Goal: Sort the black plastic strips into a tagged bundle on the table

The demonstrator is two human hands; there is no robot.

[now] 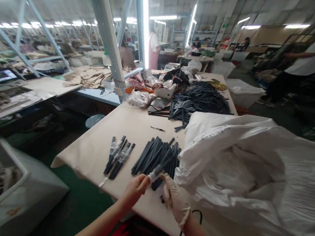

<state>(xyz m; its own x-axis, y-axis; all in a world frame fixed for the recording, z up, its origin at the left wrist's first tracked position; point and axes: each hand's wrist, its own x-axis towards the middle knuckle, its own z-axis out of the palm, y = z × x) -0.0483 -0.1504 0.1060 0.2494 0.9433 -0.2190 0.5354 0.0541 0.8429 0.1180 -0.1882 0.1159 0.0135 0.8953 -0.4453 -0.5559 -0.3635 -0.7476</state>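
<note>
My bare left hand [137,187] and my gloved right hand [174,199] are close together at the table's front edge. Between them is a bundle of dark strips [156,172] with a whitish wrap around it, partly blurred. The left fingers are closed on its near end, and the right fingers press against its right side. Just beyond lies a pile of loose dark strips [154,153]. To the left, several wrapped bundles [119,157] rest side by side on the beige table [88,141].
A large white sack [239,166] covers the table's right side. Farther back are a big heap of dark strips [201,98], plastic bags [139,98] and a pen [158,129]. A white bin [28,191] stands at lower left. A person [307,62] is at right.
</note>
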